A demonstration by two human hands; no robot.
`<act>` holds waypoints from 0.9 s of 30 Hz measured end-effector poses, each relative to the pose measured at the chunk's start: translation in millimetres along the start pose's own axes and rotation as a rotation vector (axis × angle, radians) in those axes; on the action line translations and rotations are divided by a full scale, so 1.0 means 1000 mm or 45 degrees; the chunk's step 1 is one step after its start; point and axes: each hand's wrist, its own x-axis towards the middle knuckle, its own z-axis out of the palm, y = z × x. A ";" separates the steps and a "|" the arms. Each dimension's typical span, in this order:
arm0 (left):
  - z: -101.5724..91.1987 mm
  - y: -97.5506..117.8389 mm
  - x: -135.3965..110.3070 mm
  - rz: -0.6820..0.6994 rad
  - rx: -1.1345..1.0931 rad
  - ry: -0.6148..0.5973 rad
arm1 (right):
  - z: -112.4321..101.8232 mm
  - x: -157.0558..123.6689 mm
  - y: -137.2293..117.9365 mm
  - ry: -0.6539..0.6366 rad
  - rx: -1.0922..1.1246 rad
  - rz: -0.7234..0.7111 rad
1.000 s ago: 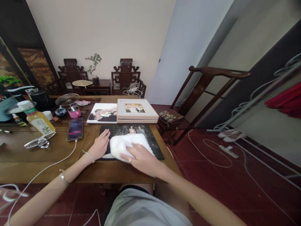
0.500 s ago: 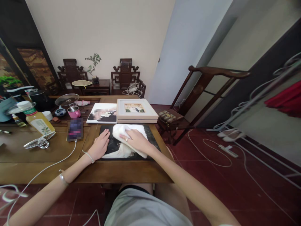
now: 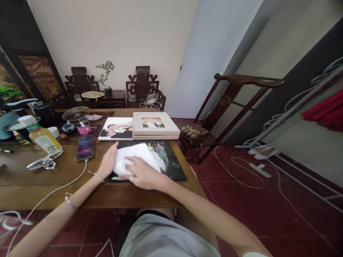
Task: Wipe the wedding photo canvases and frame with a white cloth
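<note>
A large dark photo print (image 3: 175, 162) lies flat near the table's front right, showing a couple in wedding clothes. Over its left and middle part spreads a folded white cloth (image 3: 140, 151). My right hand (image 3: 144, 173) is closed on the bunched near-left part of this cloth and presses it against the print. At the print's left edge, my left hand (image 3: 109, 160) stands on its side, fingers stretched out and close together beside the cloth. Whether its fingers touch the cloth, I cannot tell. The cloth and my right hand hide much of the picture.
Behind the print lie a white-edged photo panel (image 3: 115, 128) and stacked light frames (image 3: 157, 128). To the left are a phone (image 3: 85, 148) on a charging cable, a hair clip (image 3: 44, 160), a yellow bottle (image 3: 44, 137) and a pink cup (image 3: 84, 127). A wooden chair (image 3: 225, 103) stands right.
My right hand has moved the cloth left and nearer to me, uncovering the couple at the print's upper right. My left hand has turned from lying flat onto its side, shifting slightly left.
</note>
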 end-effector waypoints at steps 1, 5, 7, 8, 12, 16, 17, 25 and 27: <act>0.000 0.000 0.000 0.004 0.006 -0.006 | -0.002 -0.008 -0.006 -0.021 0.033 -0.040; 0.003 -0.001 -0.002 0.059 0.051 -0.054 | -0.011 -0.041 -0.017 -0.018 0.163 -0.068; 0.005 -0.002 -0.003 0.105 0.121 -0.106 | -0.016 -0.054 -0.015 -0.028 0.183 0.016; 0.006 -0.003 -0.004 0.136 0.168 -0.144 | -0.019 -0.059 -0.012 -0.035 0.181 0.083; 0.011 -0.008 -0.006 0.288 0.335 -0.276 | -0.028 -0.065 0.013 0.012 0.188 0.417; 0.012 -0.014 -0.006 0.367 0.408 -0.283 | -0.033 -0.047 0.046 0.187 0.303 0.618; 0.012 -0.015 -0.006 0.378 0.419 -0.283 | -0.033 -0.039 0.053 0.224 0.350 0.646; 0.012 -0.018 -0.005 0.414 0.465 -0.283 | -0.023 0.052 0.064 0.290 0.593 0.648; 0.012 -0.015 -0.004 0.430 0.457 -0.286 | -0.020 0.070 0.060 0.266 0.619 0.577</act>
